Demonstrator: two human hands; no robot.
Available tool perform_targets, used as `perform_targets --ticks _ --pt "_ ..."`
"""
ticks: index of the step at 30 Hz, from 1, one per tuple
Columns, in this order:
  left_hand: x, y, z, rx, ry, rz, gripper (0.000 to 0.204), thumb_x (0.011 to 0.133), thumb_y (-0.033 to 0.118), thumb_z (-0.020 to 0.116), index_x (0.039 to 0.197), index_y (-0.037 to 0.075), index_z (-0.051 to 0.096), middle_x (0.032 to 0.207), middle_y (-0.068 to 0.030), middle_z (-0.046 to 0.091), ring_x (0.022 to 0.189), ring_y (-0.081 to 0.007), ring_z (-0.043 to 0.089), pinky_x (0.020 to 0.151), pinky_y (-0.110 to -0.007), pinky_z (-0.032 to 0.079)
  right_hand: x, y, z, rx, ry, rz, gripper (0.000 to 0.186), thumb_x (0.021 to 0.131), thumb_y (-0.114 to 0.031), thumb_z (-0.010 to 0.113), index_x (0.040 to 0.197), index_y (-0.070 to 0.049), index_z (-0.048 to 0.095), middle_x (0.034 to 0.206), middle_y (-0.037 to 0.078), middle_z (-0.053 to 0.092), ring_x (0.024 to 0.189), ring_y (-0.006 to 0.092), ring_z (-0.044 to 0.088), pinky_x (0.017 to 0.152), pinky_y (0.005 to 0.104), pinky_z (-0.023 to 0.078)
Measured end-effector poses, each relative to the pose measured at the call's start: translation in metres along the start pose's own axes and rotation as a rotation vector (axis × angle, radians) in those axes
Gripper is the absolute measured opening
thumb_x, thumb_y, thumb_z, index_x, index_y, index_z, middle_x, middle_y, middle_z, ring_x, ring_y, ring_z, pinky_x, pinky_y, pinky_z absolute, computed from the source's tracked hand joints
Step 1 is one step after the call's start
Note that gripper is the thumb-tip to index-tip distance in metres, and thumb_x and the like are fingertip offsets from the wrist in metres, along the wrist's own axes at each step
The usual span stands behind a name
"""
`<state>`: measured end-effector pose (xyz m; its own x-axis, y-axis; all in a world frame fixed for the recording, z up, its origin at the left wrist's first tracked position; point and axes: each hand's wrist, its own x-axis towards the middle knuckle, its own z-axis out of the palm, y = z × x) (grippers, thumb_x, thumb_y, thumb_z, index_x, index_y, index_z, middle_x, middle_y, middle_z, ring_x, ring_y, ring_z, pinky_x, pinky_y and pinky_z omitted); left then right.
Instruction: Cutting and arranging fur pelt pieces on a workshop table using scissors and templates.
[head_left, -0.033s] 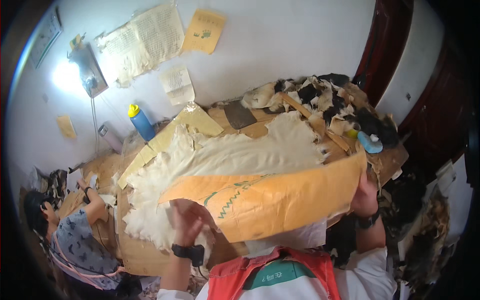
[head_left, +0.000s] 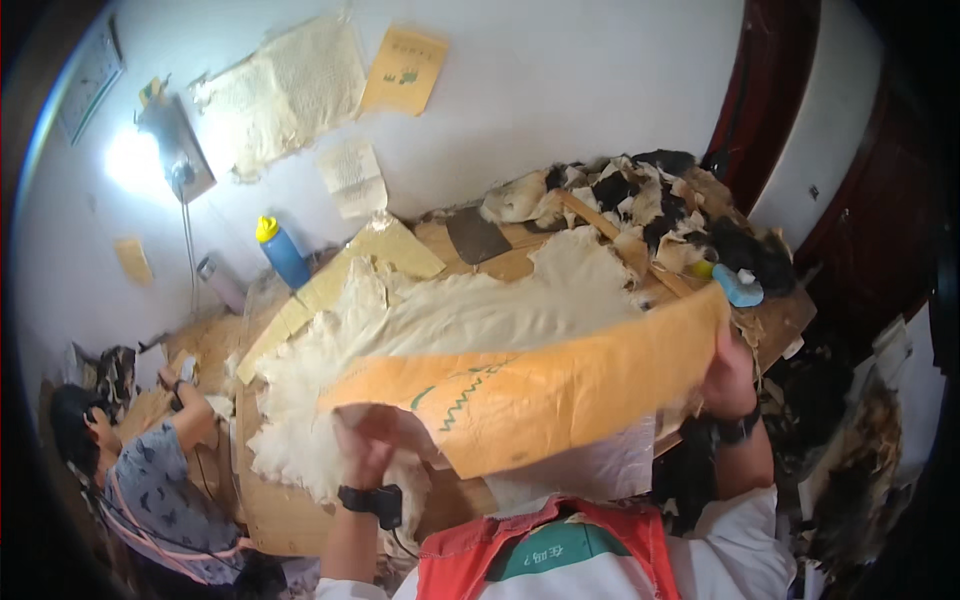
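Observation:
A large orange-brown paper sheet (head_left: 570, 400) with green print is held up in front of me, bowed and tilted higher at its right end. My right hand (head_left: 730, 378) grips its right edge. At the lower left edge, my left hand (head_left: 368, 445) has its fingers curled against the paper, blurred and partly hidden behind it. Below and beyond the sheet, a pale cream hide (head_left: 480, 310) with ragged edges lies spread over the wooden table (head_left: 290, 520). The sheet covers the near part of the hide. Under the sheet shows a whitish sheet (head_left: 600, 465) at the table's near edge.
Black-and-white fur scraps (head_left: 650, 200) are heaped at the back right, beside a wooden strip (head_left: 590, 212) and a light-blue object (head_left: 738, 287). A blue bottle (head_left: 284, 255) stands at the back left near a dark flat piece (head_left: 478, 235). Another person (head_left: 165, 480) works at left.
The right end of the paper sheet has risen slightly and swung left. My left hand's fingers have drawn in against the paper's edge. The hide has stayed in place.

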<state>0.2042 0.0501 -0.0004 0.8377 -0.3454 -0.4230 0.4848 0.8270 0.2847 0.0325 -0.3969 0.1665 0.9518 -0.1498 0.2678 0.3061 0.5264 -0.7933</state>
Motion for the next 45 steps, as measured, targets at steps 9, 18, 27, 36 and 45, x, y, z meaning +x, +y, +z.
perform_targets --ticks 9,18,27,36,45 --pt "0.039 0.101 0.018 0.306 0.286 0.249 0.087 0.079 0.07 0.061 0.125 -0.002 0.043 0.107 -0.0144 0.057 0.096 -0.0257 0.058 0.086 -0.04 0.049 0.078 -0.026 -0.012 0.054 0.029 -0.013 0.026 0.097 -0.025 0.053 0.107 -0.004 0.065 0.096 0.004 0.07 0.083 0.0134 0.067 0.067 0.0251 0.053" --pt "0.147 0.16 0.056 0.801 -0.068 0.351 0.014 0.088 0.018 0.056 0.081 0.007 0.055 0.076 -0.0058 0.059 0.069 -0.0173 0.058 0.068 -0.031 0.052 0.218 -0.039 -0.034 -0.686 0.162 0.261 0.036 0.1 -0.037 0.046 0.106 -0.009 0.068 0.113 0.003 0.067 0.112 0.0185 0.058 0.087 0.0396 0.043" --pt "0.011 0.116 0.213 0.684 -0.111 0.862 0.011 0.096 0.007 0.051 0.097 -0.001 0.06 0.093 -0.0053 0.057 0.084 -0.0139 0.056 0.082 -0.026 0.048 0.156 -0.121 -0.071 -0.058 0.156 -0.323 0.033 0.1 -0.034 0.051 0.115 -0.006 0.06 0.112 0.009 0.066 0.114 0.0216 0.057 0.096 0.0402 0.044" --pt "-0.022 0.068 0.027 0.772 0.095 0.597 0.003 0.087 0.007 0.056 0.089 0.008 0.054 0.081 -0.0018 0.059 0.079 -0.0133 0.06 0.067 -0.025 0.048 -0.041 0.061 -0.134 -0.375 0.86 0.267 0.036 0.093 -0.033 0.061 0.112 -0.003 0.068 0.108 0.011 0.068 0.082 0.0224 0.068 0.072 0.0338 0.056" --pt "-0.063 0.025 -0.039 1.243 0.37 0.373 0.023 0.089 0.013 0.052 0.067 0.007 0.054 0.058 -0.0009 0.047 0.05 -0.0119 0.042 0.049 -0.028 0.037 -0.111 0.086 -0.134 -1.896 0.402 0.243 0.035 0.089 -0.031 0.054 0.071 -0.004 0.067 0.072 0.014 0.061 0.069 0.0351 0.062 0.063 0.0468 0.048"
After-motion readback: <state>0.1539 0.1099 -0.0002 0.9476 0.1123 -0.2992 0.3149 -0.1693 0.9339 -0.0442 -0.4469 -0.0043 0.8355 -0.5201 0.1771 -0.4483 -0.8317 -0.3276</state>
